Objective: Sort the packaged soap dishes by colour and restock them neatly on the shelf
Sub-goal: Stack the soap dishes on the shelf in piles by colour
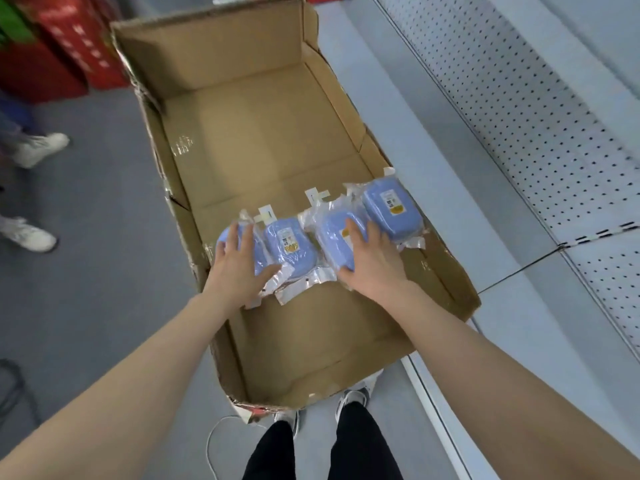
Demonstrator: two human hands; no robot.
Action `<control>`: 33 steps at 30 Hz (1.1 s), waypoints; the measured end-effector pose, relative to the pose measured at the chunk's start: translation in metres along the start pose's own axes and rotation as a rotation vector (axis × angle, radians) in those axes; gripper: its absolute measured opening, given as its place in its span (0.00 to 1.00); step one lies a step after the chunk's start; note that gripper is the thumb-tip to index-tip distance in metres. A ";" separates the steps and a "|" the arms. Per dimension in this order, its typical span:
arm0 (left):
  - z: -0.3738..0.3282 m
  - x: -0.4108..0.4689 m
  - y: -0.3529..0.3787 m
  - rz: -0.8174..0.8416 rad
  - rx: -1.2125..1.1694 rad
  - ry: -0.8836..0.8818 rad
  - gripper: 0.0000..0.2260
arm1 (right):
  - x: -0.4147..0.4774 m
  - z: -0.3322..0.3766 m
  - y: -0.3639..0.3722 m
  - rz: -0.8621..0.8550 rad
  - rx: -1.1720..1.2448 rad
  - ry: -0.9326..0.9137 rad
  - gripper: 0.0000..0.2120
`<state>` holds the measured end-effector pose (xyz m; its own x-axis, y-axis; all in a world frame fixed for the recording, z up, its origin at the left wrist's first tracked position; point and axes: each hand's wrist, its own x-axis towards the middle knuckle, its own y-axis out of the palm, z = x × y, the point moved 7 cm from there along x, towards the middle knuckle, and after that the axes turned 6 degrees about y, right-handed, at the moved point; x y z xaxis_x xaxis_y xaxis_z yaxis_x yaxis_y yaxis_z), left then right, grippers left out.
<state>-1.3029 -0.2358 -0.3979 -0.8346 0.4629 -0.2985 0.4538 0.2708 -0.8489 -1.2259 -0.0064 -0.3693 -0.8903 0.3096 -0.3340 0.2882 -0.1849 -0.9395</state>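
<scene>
Several blue soap dishes in clear crinkly wrappers lie in a row across a large open cardboard box (263,140). My left hand (239,263) rests spread over the leftmost dish, which it mostly hides. Beside it lies a second dish (289,245) with a label facing up. My right hand (372,263) lies on the third dish (332,237), fingers wrapped over its near edge. The fourth dish (391,209) sits at the far right, close to the box's torn side, untouched.
A white pegboard shelf unit (540,140) runs along the right, its base shelf (512,306) next to the box. Red cartons (62,46) stand at the far left. Another person's white shoes (38,148) are on the grey floor at left. My own feet are below the box.
</scene>
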 end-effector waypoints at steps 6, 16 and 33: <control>-0.015 0.014 -0.001 0.007 -0.049 -0.038 0.32 | -0.051 -0.043 0.013 0.023 0.031 0.008 0.45; -0.068 -0.002 0.010 0.128 0.441 0.312 0.50 | -0.085 -0.036 0.022 0.083 0.292 0.235 0.44; -0.081 0.015 -0.019 -0.042 0.053 0.090 0.35 | -0.065 -0.013 0.019 -0.017 -0.378 -0.307 0.37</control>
<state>-1.2986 -0.1656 -0.3503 -0.8203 0.5265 -0.2234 0.3997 0.2482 -0.8824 -1.1580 -0.0182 -0.3663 -0.9425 0.0100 -0.3340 0.3299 0.1875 -0.9252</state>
